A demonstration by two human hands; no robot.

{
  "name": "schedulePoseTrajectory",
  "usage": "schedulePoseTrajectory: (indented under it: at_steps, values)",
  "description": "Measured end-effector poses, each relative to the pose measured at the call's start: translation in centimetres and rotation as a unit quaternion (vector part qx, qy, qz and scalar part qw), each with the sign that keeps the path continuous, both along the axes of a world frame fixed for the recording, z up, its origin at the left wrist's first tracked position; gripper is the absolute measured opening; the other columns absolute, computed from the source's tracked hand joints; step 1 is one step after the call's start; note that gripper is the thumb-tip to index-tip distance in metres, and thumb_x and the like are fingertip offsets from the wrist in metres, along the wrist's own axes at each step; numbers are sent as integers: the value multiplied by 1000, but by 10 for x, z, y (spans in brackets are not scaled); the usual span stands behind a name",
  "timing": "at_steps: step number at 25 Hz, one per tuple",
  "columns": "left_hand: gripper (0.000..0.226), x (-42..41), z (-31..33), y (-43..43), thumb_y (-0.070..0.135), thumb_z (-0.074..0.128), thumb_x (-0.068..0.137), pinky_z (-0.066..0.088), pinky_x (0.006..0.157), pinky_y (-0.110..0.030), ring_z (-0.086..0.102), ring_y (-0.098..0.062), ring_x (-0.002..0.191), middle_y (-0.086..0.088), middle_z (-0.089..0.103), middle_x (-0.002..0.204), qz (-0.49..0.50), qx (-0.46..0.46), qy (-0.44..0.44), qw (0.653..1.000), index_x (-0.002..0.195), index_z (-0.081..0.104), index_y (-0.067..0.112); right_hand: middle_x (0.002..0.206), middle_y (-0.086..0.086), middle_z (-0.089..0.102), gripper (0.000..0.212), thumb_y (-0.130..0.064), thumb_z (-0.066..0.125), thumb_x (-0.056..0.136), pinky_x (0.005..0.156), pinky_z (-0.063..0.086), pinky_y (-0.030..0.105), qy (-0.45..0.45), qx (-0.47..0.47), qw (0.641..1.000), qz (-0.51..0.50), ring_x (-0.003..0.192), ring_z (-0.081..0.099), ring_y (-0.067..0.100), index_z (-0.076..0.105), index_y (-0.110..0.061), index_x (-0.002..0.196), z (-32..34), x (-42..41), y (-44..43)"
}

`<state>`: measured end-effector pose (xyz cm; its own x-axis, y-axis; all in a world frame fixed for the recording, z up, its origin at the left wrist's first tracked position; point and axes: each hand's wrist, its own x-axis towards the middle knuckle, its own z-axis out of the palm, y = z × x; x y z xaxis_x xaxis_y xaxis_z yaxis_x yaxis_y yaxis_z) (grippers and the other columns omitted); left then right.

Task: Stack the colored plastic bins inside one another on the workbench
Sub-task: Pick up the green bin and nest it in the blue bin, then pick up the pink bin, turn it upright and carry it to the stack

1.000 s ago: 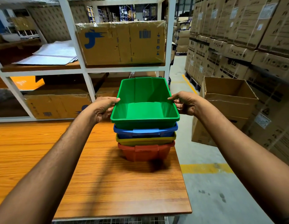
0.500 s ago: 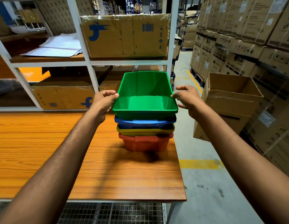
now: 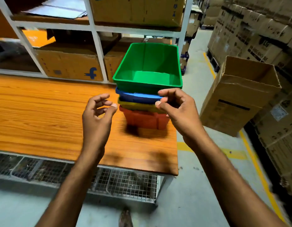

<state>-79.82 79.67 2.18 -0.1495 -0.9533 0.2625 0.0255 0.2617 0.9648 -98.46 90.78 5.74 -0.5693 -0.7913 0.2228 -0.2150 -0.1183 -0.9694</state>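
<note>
Stack: four bins nested one inside another, standing on the workbench point(image 3: 43, 112) hard by its right edge.
Top: green bin point(image 3: 146, 66), mouth open to the camera, nothing inside, rim sitting level.
Below it: blue bin point(image 3: 137, 97), only its rim and a strip of wall showing.
Third down: yellow bin point(image 3: 135, 105), again just a band of rim peeking out.
Bottom: red bin point(image 3: 142, 119), flat on the wood, a dark shadow at its near side.
Left hand point(image 3: 97, 118): in the air over the bench, just left of the stack, fingers loosely curled, nothing in it, clear of the bins.
Right hand point(image 3: 179, 110): up in front of the stack's near right corner, fingers loosely curled with a narrow gap to the thumb, holding nothing I can make out; the fingertips overlap the blue and yellow rims in view, and whether they touch I cannot tell.
Behind the bench: white shelf rack point(image 3: 96, 40) with a logo carton point(image 3: 68, 66) on the low shelf.
Under the bench: wire mesh panel point(image 3: 125, 182).
Right of the bench: open cardboard box point(image 3: 236, 99) on the grey floor, apart from the bench.
Far right: wall of stacked cartons point(image 3: 256, 30), yellow floor line point(image 3: 259, 174) running alongside.
</note>
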Motion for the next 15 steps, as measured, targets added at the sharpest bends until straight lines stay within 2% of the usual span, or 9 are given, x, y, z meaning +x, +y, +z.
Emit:
schedulePoseTrajectory:
  at_steps: [2,5,9,11,15]
  values:
    - [35,20,-23,26,14,73,92,52,85,-34,66,-5,99,8,70,112,-6,7,-53,999,123,65,27,87,3,59,26,1,73,89,70,47,16,-1,20,999,41,75,53,8,70,-6,114,-21,19,9]
    - [46,64,-53,62,26,71,90,52,94,-41,62,-9,119,14,62,130,26,-37,-166,985,134,60,34,92,1,64,30,-5,77,88,75,50,19,27,55,994,92,76,55,7,70,-13,116,-53,56,17]
    - [61,126,-76,81,40,64,91,39,111,-49,45,-19,141,5,49,151,69,-124,-354,925,150,47,31,106,-14,68,39,-33,75,86,70,54,29,153,96,975,127,95,65,4,66,-32,125,-84,113,16]
    - [62,160,-80,83,43,61,92,36,111,-47,43,-18,141,7,47,153,83,-110,-381,914,151,46,32,113,-19,65,43,-40,71,88,77,55,32,222,105,958,148,104,62,5,62,-34,130,-91,144,16]
    - [58,244,-89,75,44,61,93,38,109,-46,45,-18,138,8,51,148,129,-83,-390,908,148,48,32,123,-18,59,45,-43,68,94,93,51,33,313,100,925,191,116,55,4,58,-34,137,-99,222,1]
